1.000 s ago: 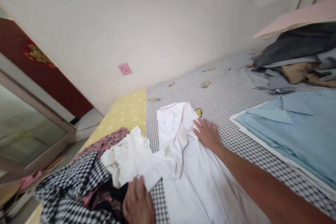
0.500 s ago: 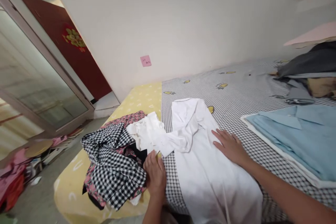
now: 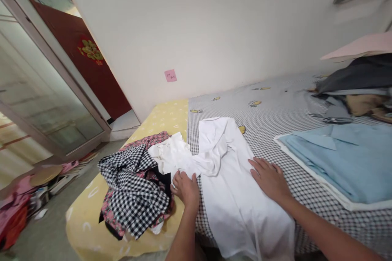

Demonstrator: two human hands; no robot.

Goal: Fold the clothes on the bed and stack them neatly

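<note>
A white long garment [image 3: 241,195], perhaps a shirt, lies stretched out in front of me with its upper part bunched. One white sleeve [image 3: 206,165] is bent across to the left. My left hand [image 3: 186,189] is at the end of that sleeve, fingers a little bent and thumb apart, gripping nothing I can see. My right hand [image 3: 270,179] rests flat on the garment's right edge, fingers spread. Left of my left hand is a heap with a black-and-white checked garment [image 3: 137,195] on top. A crumpled white lace-like cloth [image 3: 170,153] touches the heap and the sleeve.
A folded light blue shirt [image 3: 339,163] lies on the right of the checked bedsheet [image 3: 226,106]. Behind it is a stack of dark clothes [image 3: 358,75]. Yellow cloth [image 3: 167,116] covers the bed's left side. Assorted items [image 3: 45,175] lie on the floor by the glass door [image 3: 58,102].
My left hand has shifted up and right from beside the checked garment to the sleeve's end. My right hand stays on the white garment's edge. The view has turned slightly.
</note>
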